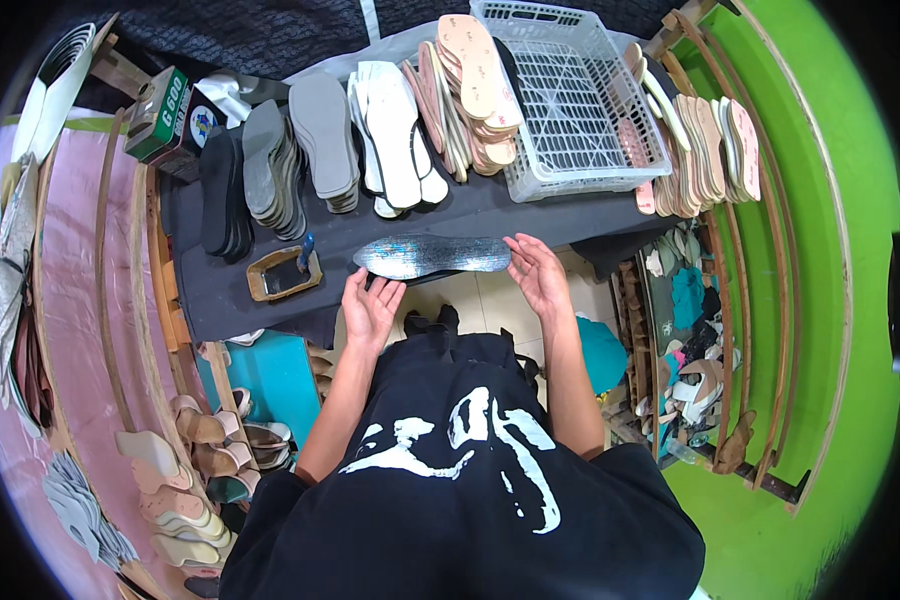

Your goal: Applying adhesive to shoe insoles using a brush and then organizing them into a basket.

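Glittery grey insole lying at the front edge of the black bench, between open left hand and open right hand, fingertips touching its ends.

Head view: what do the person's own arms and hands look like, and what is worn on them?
Both forearms are bare. The left hand and right hand wear no gloves; no rings, watch or bracelets are visible. Short black sleeves end at the upper arms, part of a black shirt with a white print on the front.

Black short-sleeved shirt with a white brush-stroke graphic print, bare forearms, no gloves
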Tool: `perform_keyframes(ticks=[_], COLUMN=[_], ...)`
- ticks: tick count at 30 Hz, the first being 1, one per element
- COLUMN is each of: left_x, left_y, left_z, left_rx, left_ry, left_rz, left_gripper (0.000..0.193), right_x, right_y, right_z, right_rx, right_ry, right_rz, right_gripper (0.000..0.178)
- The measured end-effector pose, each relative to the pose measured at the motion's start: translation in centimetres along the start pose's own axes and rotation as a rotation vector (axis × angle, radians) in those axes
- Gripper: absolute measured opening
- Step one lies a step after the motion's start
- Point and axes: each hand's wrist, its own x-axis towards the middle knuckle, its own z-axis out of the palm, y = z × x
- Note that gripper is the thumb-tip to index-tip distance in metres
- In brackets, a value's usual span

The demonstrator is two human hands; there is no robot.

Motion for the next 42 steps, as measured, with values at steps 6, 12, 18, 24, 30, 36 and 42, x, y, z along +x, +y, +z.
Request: perform_keyframes(ticks=[6,12,18,24,30,36,42], left_x=[-0.9,0.2,4.7,7.9,15.7,23.6,29.7], left_y=[0.4,0.4,2.7,5.5,7.7,9.5,10.0], left_z=[3.1,7.8,14.7,25.2,35.3,42.8,48.1], left_rx=[0.146,0.246,0.467,0.643,0.948,1.228,1.591], left_ry=[-0.105,-0.186,-0.363,-0.579,-0.588,-0.426,-0.349], left_rz=[0.078,0.148,0.156,0.127,0.169,0.156,0.226], left_gripper=[0.045,0.052,0.065,0.075,0.064,0.071,0.063], right_x=[-2.5,-6.8,-7.7,-5.9,-1.6,4.6,11.1], right_y=[-0.6,-2.8,-6.0,-9.4,-16.1,-22.6,-25.4], right_z=[-3.3,-4.0,-5.1,-5.2,-4.4,-3.3,-1.1], right_rx=[0.177,0.221,0.216,0.28,0.25,0.229,0.131], right_ry=[-0.032,-0.09,-0.163,-0.313,-0.495,-0.501,-0.437], right_rz=[0.094,0.07,0.055,0.096,0.101,0.157,0.252], right_gripper=[0.04,0.049,0.051,0.051,0.05,0.052,0.055])
